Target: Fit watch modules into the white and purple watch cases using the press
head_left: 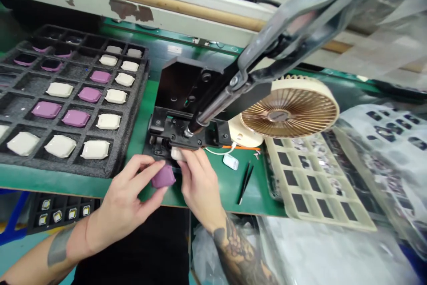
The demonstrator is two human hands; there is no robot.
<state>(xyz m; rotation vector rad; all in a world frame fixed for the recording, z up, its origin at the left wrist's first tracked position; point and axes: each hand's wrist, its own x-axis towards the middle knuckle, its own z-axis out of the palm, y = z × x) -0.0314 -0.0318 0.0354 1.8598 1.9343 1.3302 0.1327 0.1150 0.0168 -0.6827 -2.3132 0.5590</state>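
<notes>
Between the thumb and fingers of my left hand is a purple plastic casing, held just in front of a black hand press. My right hand pinches a white casing at the base of the press, under its clamp head. Part of that white casing is hidden by my fingers and the press. The long metal lever of the press slants up to the right. The two casings are close together but look apart.
A black foam tray with white and purple casings lies left. On the right are a small fan, black tweezers, a compartment box and plastic bags. Below the table edge, a dark tray holds small square parts.
</notes>
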